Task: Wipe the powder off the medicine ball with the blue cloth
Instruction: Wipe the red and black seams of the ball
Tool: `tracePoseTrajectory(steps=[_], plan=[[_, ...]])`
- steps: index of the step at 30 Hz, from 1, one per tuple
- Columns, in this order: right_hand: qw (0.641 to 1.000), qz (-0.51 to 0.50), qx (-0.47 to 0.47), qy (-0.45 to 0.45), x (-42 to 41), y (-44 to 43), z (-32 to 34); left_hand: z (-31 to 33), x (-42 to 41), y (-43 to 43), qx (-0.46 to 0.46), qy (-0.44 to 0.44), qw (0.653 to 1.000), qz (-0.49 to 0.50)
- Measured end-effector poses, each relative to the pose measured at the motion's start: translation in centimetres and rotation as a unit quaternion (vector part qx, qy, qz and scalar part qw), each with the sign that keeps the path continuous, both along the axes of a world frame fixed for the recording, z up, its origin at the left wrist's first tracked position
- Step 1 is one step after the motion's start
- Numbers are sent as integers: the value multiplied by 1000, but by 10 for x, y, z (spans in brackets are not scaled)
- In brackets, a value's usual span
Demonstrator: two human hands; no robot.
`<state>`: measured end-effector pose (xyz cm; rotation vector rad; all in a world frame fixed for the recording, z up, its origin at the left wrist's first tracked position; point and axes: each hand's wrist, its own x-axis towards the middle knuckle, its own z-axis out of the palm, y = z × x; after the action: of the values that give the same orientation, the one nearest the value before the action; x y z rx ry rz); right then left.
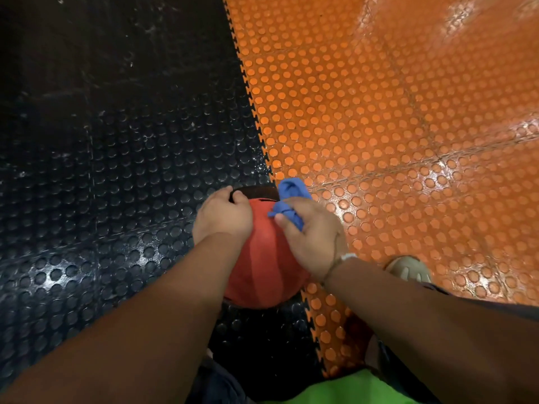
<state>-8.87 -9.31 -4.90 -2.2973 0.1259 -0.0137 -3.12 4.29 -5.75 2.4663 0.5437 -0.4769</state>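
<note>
Green fabric (350,386) is filling the bottom edge as I'm watching, with both forearms reaching out over it. Just right, a pale shoe (408,268) is standing on the orange mat (379,112). I'm seeing the medicine ball (262,272) sitting on the floor, right on the seam where the black mat (102,170) is meeting the orange. The left grip (223,215) is curling over the ball's upper left. The right grip (312,237) is pinching the bunched blue cloth (291,193) between thumb and fingers, pressing it on the ball's upper right.
</note>
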Motion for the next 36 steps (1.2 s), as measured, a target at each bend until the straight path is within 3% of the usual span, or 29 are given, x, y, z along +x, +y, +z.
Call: tracePoseTrajectory(steps=[2,4,6,9,11,13,16,19,21,23,26,28,31,33,36], plan=[[996,77,-11,-48,-4,-3,-6,-2,0,14,-29,7,1000,7],[995,39,85,36,-2,-11,-20,0,-5,25,-64,3,998,23],[966,-74,191,157,10,-18,-28,2,-10,28,-84,-2,996,35],[959,-118,99,239,35,-26,-28,1,-14,23,-67,-12,998,14],[979,-50,87,180,38,-12,-9,-2,-12,18,-54,-19,998,2],[997,58,42,41,28,7,2,-6,-7,18,-43,-21,999,-15],[982,169,-27,-74,11,5,-10,-6,-9,17,-45,-28,998,-38],[998,48,18,23,16,-16,-19,-5,-13,5,-36,-56,995,-70],[980,-74,70,172,34,-27,-23,-4,-14,-4,-4,-55,993,-103],[964,-88,31,248,50,-29,-17,-3,-18,-13,28,-53,986,-155],[991,23,28,127,44,-12,-1,-5,-26,-17,52,-94,963,-246],[993,8,77,94,25,-10,-6,-3,-31,-16,49,-102,950,-290],[949,-167,121,238,12,-42,-26,2,-44,-16,47,-91,933,-346],[937,-179,103,283,9,-51,-29,5,-53,-17,35,-98,928,-358],[982,-95,99,129,7,-30,-16,5,-54,-16,-48,-150,944,-291]])
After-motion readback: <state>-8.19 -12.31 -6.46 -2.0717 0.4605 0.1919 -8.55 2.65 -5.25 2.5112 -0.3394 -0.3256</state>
